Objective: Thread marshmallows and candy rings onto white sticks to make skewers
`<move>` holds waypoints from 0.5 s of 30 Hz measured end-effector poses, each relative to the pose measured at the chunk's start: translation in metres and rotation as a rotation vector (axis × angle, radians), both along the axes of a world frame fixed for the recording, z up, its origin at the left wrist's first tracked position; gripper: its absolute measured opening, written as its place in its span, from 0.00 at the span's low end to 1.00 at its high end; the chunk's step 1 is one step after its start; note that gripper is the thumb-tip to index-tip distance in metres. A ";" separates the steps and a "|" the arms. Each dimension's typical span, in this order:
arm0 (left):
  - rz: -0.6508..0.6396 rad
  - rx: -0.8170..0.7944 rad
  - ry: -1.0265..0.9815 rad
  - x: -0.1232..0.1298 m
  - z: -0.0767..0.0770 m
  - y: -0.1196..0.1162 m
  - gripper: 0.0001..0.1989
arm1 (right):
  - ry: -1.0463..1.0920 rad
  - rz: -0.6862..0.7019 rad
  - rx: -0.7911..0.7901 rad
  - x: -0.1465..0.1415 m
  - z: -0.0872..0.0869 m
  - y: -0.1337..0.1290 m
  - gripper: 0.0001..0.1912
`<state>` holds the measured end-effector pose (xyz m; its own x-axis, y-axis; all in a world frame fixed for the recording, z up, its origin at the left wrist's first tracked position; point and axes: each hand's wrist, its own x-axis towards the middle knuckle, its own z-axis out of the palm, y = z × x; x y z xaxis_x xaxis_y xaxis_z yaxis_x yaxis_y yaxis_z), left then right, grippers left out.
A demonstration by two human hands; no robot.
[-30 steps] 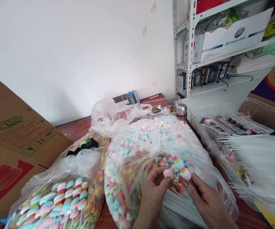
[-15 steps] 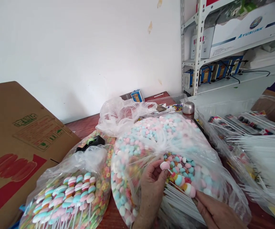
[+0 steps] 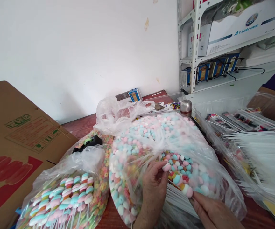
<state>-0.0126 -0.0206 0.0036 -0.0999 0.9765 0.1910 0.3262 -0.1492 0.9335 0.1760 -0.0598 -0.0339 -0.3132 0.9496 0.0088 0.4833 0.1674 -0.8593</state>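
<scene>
My left hand (image 3: 154, 187) pinches a pink and white candy (image 3: 166, 166) between thumb and fingertips. Lower right, my right hand (image 3: 211, 210) grips the stick end of a candy skewer (image 3: 182, 184), which carries pink, white, blue, yellow and red pieces and points up toward my left hand. Both hands are over a large clear bag of pastel candies (image 3: 125, 152), whose opening shows loose candies (image 3: 179, 163). White sticks (image 3: 180, 202) lie between the hands. On the left, finished-looking candy skewers (image 3: 73, 194) rest on a bag of ring candies (image 3: 101, 181).
A cardboard box (image 3: 25, 143) stands at the left. Behind the bags are a crumpled plastic bag (image 3: 113, 114) and a metal-topped bottle (image 3: 186, 108). A clear bin (image 3: 214, 143) with packets and white sticks is at the right, below a metal shelf (image 3: 194, 47). A black tape dispenser (image 3: 89, 143) lies between bags.
The view has shifted slightly. The pinched candy has tilted and moved a little lower, closer to the skewer's upper end. My right hand still holds the skewer.
</scene>
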 end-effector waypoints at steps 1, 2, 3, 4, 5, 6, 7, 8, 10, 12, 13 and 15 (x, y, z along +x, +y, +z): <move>-0.003 0.005 0.002 0.000 -0.001 0.000 0.09 | 0.010 0.008 -0.009 -0.001 0.000 0.000 0.17; -0.002 0.013 0.004 0.000 -0.002 0.000 0.10 | 0.019 0.016 -0.018 -0.003 -0.001 0.000 0.18; 0.004 0.021 0.006 0.001 -0.002 0.000 0.10 | 0.026 0.020 -0.028 -0.004 -0.001 0.000 0.18; 0.012 0.033 0.007 0.001 -0.003 0.000 0.10 | 0.031 0.022 -0.037 -0.005 -0.002 0.000 0.19; 0.019 0.042 0.006 0.001 -0.004 0.000 0.10 | 0.036 0.024 -0.047 -0.007 -0.002 0.000 0.19; 0.024 0.049 -0.001 0.002 -0.004 0.000 0.10 | 0.041 0.029 -0.055 -0.008 -0.003 0.000 0.19; 0.028 0.056 -0.013 0.002 -0.005 0.000 0.09 | 0.047 0.035 -0.061 -0.009 -0.004 0.000 0.19; 0.029 0.062 -0.028 0.003 -0.006 0.000 0.09 | 0.052 0.042 -0.065 -0.010 -0.005 0.000 0.20; 0.028 0.071 -0.054 0.004 -0.008 0.000 0.08 | 0.061 0.059 -0.072 -0.012 -0.006 0.000 0.20; 0.030 0.080 -0.062 0.005 -0.010 -0.001 0.07 | 0.066 0.063 -0.083 -0.014 -0.007 0.001 0.21; 0.030 0.084 -0.071 0.005 -0.011 -0.001 0.07 | 0.066 0.054 -0.088 -0.015 -0.007 0.002 0.21; 0.034 0.080 -0.138 0.007 -0.010 -0.002 0.07 | 0.070 0.017 -0.084 -0.019 -0.005 0.003 0.22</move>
<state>-0.0052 -0.0226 -0.0067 -0.1633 0.9543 0.2502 0.2018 -0.2159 0.9553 0.1565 -0.0569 -0.0392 -0.3303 0.9426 -0.0483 0.4195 0.1007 -0.9022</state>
